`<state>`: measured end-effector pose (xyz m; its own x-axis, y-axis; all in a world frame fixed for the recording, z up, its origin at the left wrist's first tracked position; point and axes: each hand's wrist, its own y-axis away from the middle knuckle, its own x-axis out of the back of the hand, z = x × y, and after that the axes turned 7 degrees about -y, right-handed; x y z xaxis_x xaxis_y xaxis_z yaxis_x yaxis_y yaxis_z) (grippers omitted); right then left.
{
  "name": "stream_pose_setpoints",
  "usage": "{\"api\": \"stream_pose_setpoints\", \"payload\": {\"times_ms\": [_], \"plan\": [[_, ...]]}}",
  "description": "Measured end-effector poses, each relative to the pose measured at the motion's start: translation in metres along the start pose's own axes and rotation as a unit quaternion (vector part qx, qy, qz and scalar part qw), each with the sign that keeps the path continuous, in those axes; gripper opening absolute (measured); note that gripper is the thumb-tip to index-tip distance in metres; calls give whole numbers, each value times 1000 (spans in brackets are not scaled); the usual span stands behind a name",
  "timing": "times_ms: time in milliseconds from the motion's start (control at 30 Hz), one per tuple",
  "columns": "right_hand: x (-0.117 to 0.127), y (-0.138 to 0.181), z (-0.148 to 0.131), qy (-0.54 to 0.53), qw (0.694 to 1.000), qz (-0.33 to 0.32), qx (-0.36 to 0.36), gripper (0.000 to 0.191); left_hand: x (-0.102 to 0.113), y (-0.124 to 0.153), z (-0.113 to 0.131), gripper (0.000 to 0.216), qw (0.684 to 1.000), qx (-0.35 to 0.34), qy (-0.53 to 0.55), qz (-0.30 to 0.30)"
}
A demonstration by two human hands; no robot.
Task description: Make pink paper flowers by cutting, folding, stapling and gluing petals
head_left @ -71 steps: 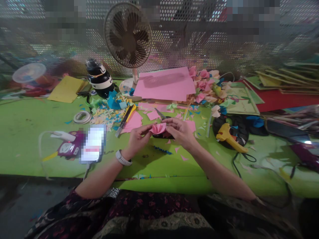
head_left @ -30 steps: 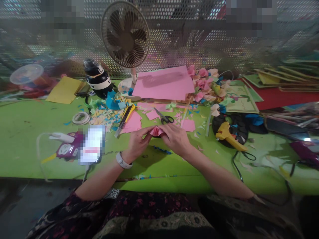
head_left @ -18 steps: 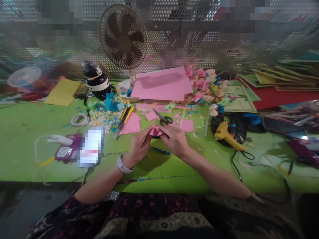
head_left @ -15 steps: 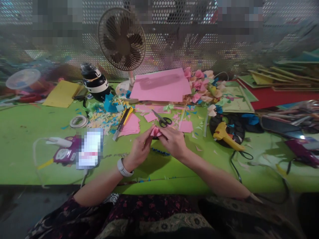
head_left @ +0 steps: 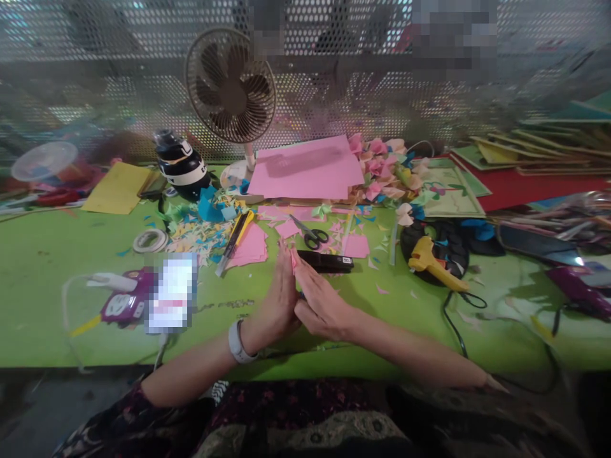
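A small folded piece of pink paper [head_left: 293,259] is pressed between my two hands, and most of it is hidden by my fingers. My left hand [head_left: 277,296] stands on edge with its fingers straight against the paper. From the other side my right hand [head_left: 324,304] presses its fingers onto it, thumb tucked low. Just beyond my right fingers lies a black stapler [head_left: 329,261] with a white label. Black-handled scissors [head_left: 314,238] rest behind the stapler. To the left, a yellow-and-black box cutter [head_left: 233,242] lies on pink paper squares [head_left: 255,245].
Paper scraps [head_left: 191,232] and a tape roll [head_left: 150,240] lie left, near a lit phone [head_left: 172,292]. A fan [head_left: 233,95], a bottle [head_left: 184,168], pink sheets [head_left: 305,168] and folded paper flowers [head_left: 384,168] stand behind. A yellow glue gun [head_left: 436,264] lies right.
My hands have gone from pinching the pink paper at the fingertips to pressing it flat between them. They sit slightly lower and nearer me, and the stapler now shows more.
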<state>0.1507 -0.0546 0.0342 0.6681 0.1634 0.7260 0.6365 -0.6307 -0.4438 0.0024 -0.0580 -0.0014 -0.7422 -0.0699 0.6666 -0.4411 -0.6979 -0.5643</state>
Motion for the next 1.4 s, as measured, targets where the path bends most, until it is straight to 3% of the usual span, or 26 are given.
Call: {"api": "stream_pose_setpoints", "payload": {"times_ms": [100,200,267,367,467,767,933,1033,1233,1400], "plan": [[2,0,1,12,999,7,29,100,1,-1,0,102,999,-3,-54,1],[9,-5,2,-25,999,38,0,85,8,-7,-1,91,998,-6,-54,37],[15,-9,3,-57,994,68,-69,65,15,-13,-2,82,999,-1,-5,42],[22,-14,7,-83,977,91,-172,42,23,-19,-4,69,989,80,120,20],[25,-17,13,-99,969,89,-210,30,24,-23,-6,57,963,150,224,30],[28,-18,21,-206,946,137,-209,20,29,-29,-16,26,918,252,286,111],[26,-21,28,-304,911,147,-236,17,27,-32,-20,29,873,306,355,137],[21,-19,32,-308,908,155,-238,16,27,-34,-20,30,872,326,343,126],[22,-19,29,-353,883,150,-270,28,31,-35,-17,32,877,305,353,115],[26,-23,25,-412,848,152,-297,26,30,-36,-16,42,831,360,409,112]]}}
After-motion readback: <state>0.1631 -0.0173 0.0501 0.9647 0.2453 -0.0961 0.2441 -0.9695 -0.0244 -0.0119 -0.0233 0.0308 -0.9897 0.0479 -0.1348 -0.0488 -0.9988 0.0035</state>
